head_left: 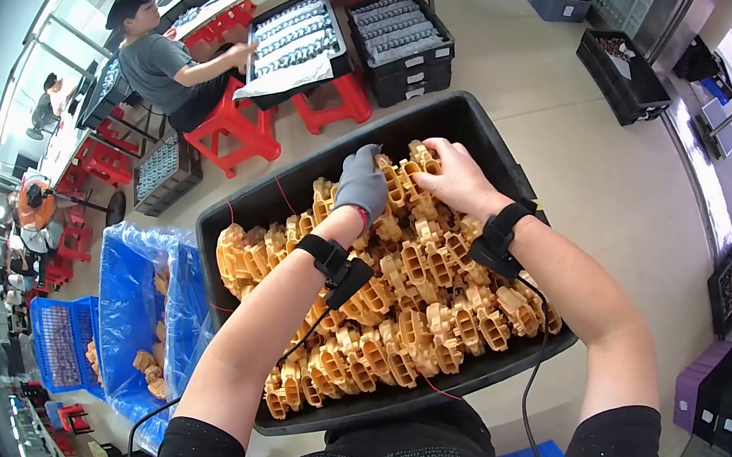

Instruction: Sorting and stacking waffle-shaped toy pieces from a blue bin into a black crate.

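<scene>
A large black plastic bin [489, 131] stands in front of me. Rows of gold-coloured metal castings [412, 330], each with slot-like openings, fill it. My left hand [363, 185], in a grey glove, is closed at the left end of a short row of these castings near the bin's far side. At the row's right end my bare right hand [462, 179] grips with thumb and fingers. Its fingertips are partly hidden by the castings. Black straps with small boxes and cables are on both my wrists.
On the left, a blue crate [127, 286] lined with plastic holds several castings. Beyond the bin, a seated person [159, 52] reaches to a tray of metal parts [296, 36] on red stools [333, 104]. Stacked black crates [405, 43] stand beside it; another black crate [624, 78] lies far right.
</scene>
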Tool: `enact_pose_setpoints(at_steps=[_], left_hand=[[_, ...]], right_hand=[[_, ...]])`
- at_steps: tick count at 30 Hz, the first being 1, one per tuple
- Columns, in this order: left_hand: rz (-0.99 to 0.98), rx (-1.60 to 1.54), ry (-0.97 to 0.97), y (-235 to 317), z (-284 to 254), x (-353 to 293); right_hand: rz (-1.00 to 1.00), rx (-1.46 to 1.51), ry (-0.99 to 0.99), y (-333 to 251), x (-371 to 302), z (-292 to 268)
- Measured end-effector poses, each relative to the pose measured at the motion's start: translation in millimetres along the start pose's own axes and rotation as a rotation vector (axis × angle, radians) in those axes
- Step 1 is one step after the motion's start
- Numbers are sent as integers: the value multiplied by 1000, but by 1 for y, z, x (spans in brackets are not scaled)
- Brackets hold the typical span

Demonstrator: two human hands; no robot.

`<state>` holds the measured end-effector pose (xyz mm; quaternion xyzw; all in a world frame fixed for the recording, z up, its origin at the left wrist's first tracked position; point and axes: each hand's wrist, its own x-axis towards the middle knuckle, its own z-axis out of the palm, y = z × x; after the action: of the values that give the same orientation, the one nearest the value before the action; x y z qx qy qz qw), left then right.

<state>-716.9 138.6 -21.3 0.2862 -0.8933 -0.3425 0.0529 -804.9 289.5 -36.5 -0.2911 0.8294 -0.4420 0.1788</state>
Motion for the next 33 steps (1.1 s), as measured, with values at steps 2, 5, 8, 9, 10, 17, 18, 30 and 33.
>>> enact_pose_setpoints(at_steps=[2,5,8,9,10,17,18,30,33], left_hand=[[221,70,54,-10,-7,-7],[512,179,39,-15,-15,-23],[448,690,-35,-4,-21,-38],[446,694,-22,-6,-23,-34],[384,670,-70,-7,-26,-32],[261,716,-201,9,-59,-41],[311,585,-148,4,-67,-46],[4,-40,407,-220,-311,-249],[-300,-242,552,-295,-364,-305]], right_hand=[[-24,-124,-32,-15,-2,5],[-27,-212,-32,-17,-3,9],[18,-214,-13,-7,3,16],[56,-179,-10,-9,8,19],[73,-204,-30,-12,8,25],[155,-172,-125,-22,10,29],[137,-205,-135,-24,9,22],[-173,-51,-272,-113,24,15],[-349,-37,-462,-206,9,66]])
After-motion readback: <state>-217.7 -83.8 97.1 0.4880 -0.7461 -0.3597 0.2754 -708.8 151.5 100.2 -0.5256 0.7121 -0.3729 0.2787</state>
